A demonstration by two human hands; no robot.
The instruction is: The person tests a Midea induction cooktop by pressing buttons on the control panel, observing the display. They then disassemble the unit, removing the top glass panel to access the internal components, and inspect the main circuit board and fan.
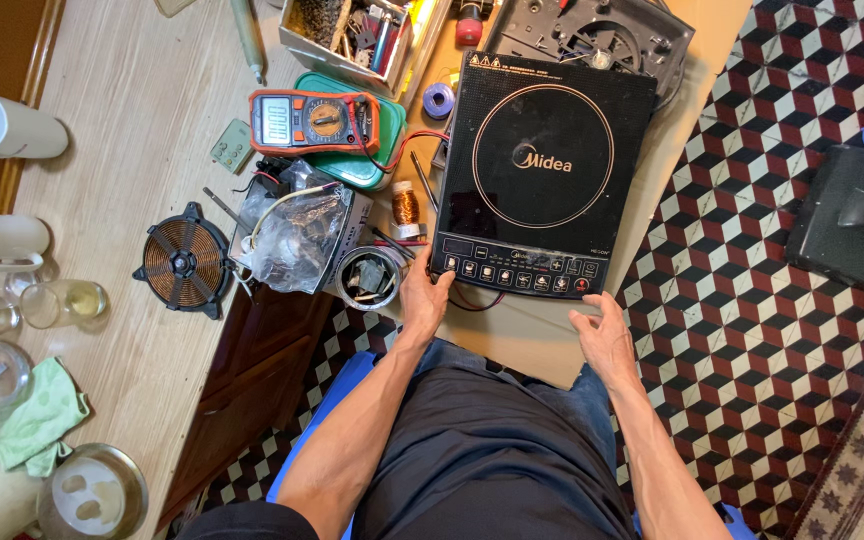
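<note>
The black induction cooktop [542, 170] lies at twelve o'clock from both hands, long axis running away; the left hand [424, 298] touches its near-left corner, open, nearer than the open, empty right hand [604, 335].

We see a small appliance repair workshop, likely home-run. Evidence: orange multimeter [314, 122] with leads, bare copper induction coil [184, 262], bin of loose parts [347, 30], opened cooker housing [592, 35] behind a black induction cooktop [542, 170]. Patterned tile floor [752, 330] and drinking glasses [62, 303] on a wooden counter [142, 140].
</note>
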